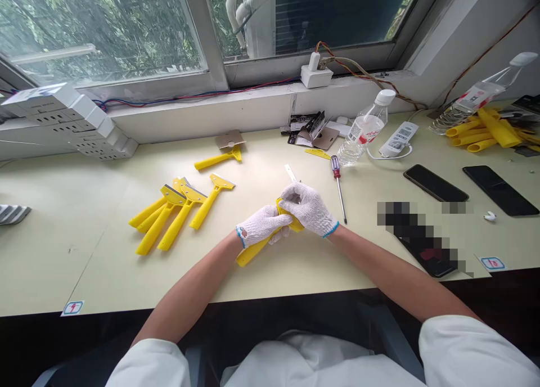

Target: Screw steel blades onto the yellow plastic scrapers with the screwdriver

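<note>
Here we are at the table point(329, 274), both gloved hands together over its near middle; the left hand point(264, 224) has a narrow grip around the scraper point(254, 252), whose yellow handle slants down toward the near edge; the right hand point(310, 207) is curled in over the head end, its grip narrow too, thumb and fingers bunched on the yellow plastic; what exactly those fingertips pinch, I can't tell from here; just beyond them lies a pale strip point(290, 172), and whether a finger touches it is hidden as well. Now, where could this go wrong? If that head carries a blade, a slip of the right fingers could drive an edge into the knit, and the left glove looks to have a hole by its cuff, so I wouldn't count on it for protection; pressing hard with the handle held only at a slant might twist the scraper loose; the screwdriver point(337, 176) lies with its tip just beside the right cuff, so an outward swing of that arm might set it rolling; the bottle point(365, 131) stands right behind it, easily bumped by a long reach; off to the left, the piled scrapers point(178, 221) overlap, heads bunched together, and a careless grab there might catch a metal edge.
</note>
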`<state>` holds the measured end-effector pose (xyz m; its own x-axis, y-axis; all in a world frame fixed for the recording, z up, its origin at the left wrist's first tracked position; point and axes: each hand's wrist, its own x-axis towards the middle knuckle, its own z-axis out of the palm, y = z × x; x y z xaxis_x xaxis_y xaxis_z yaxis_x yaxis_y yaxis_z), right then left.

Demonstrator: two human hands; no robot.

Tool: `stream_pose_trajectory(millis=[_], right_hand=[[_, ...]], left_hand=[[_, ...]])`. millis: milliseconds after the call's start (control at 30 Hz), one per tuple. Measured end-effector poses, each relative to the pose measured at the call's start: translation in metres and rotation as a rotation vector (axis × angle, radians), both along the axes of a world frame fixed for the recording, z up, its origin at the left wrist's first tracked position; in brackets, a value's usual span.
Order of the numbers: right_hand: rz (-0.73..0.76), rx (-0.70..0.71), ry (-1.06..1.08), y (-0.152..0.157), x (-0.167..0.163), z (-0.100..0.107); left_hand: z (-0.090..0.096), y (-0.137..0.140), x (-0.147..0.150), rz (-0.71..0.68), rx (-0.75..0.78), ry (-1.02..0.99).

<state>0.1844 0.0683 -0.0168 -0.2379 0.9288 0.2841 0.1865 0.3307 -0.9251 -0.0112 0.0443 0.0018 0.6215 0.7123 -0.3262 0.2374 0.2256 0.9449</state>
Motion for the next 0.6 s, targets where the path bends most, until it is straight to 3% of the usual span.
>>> stream_pose_trajectory(millis=[100,167,267,333,400,600], right_hand=[[-0.097,-0.015,-0.027,0.002,-0.001,0.0],[-0.087,-0.107,-0.012,0.005,0.004,0.005],[0.175,-0.34,-0.085,0.011,0.018,0.016],[0.329,-0.416,-0.177,0.013,0.027,0.021],[0.354,-0.41,-0.231,0.013,0.031,0.024],[0.248,-0.33,-0.326,0.008,0.024,0.024]], left_hand=[[-0.002,0.001,-0.001,-0.004,0.0,-0.014],[-0.002,0.001,-0.002,-0.013,0.003,-0.016],[-0.002,0.002,-0.003,-0.025,-0.004,-0.039],[-0.001,0.003,-0.003,-0.028,-0.003,-0.053],[0.0,0.003,-0.002,-0.021,0.006,-0.044],[0.002,0.003,0.0,0.011,0.018,-0.001]])
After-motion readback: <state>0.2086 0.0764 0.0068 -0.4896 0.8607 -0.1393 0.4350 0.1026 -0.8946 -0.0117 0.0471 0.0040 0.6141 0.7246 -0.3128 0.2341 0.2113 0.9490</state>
